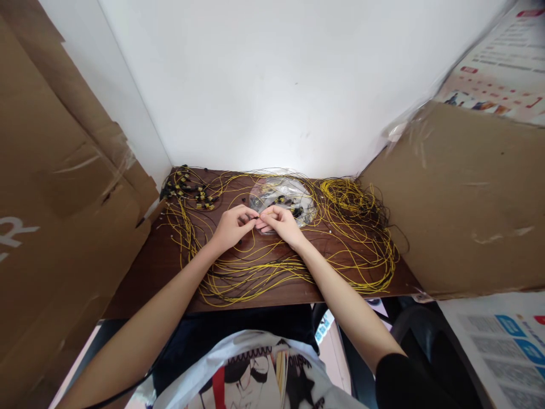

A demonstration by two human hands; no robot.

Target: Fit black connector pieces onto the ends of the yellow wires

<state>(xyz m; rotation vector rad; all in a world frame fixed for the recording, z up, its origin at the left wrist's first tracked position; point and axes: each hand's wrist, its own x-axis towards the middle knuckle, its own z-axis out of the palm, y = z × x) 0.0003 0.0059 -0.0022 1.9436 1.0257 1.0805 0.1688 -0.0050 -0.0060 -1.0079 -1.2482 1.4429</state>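
Together, the left hand [233,227] and the right hand [284,224] meet fingertip to fingertip over the middle of the surface [145,278]. Each grip is pinched closed, thumb against fingers, on a small dark piece [258,218] held between them; its exact shape is too small to tell. The last fingers of the right hand curl loosely below the pinch.

Just behind the hands lies a clear bag [272,190], flat on the surface, with black and yellow parts [281,200] showing in and around it. Yellow and black wires [251,295] spread out from there, passing under both forearms and sweeping in a wide loop along the near edge. At the far left corner, wire ends with black and yellow connectors [200,196] sit in a loose cluster. Toward the far right, more wire is heaped in a tangled coil [347,196], some of it near the right-hand cardboard [464,204].

Another cardboard [63,199] panel stands on the left, and a white wall [272,85] rises behind. Printed sheets show at the upper right [502,68] and lower right. Below the near edge, a white cloth with a printed drawing [247,378] covers the person's lap, and a black sleeve [404,380] ends near the right elbow.
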